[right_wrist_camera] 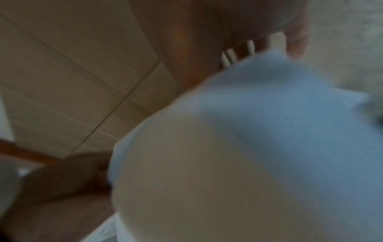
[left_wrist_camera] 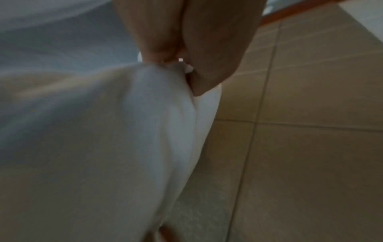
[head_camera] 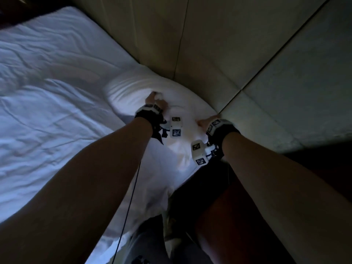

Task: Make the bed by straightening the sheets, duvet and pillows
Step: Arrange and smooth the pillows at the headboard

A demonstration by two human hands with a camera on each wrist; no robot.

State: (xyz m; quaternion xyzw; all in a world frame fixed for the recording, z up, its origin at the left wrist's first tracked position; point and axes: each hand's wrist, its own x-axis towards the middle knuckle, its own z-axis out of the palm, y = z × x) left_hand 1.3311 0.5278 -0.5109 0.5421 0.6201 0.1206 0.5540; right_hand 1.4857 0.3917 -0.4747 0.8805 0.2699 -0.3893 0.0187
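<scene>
A white pillow [head_camera: 133,88] lies at the head of the bed, close to the padded headboard [head_camera: 209,54]. My left hand [head_camera: 152,99] grips a bunch of the pillow's fabric near its middle. In the left wrist view the fingers [left_wrist_camera: 157,49] pinch that gathered cloth [left_wrist_camera: 161,101]. My right hand [head_camera: 204,121] holds the pillow's near right edge, and in the blurred right wrist view the fingers [right_wrist_camera: 294,36] curl over the white fabric [right_wrist_camera: 248,131]. A wrinkled white sheet [head_camera: 47,101] covers the mattress to the left.
Beige padded headboard panels [head_camera: 285,82] run along the top and right. Dark floor and my legs [head_camera: 190,225] are at the bottom, beside the bed's edge. A black cable [head_camera: 131,197] hangs from my left wrist.
</scene>
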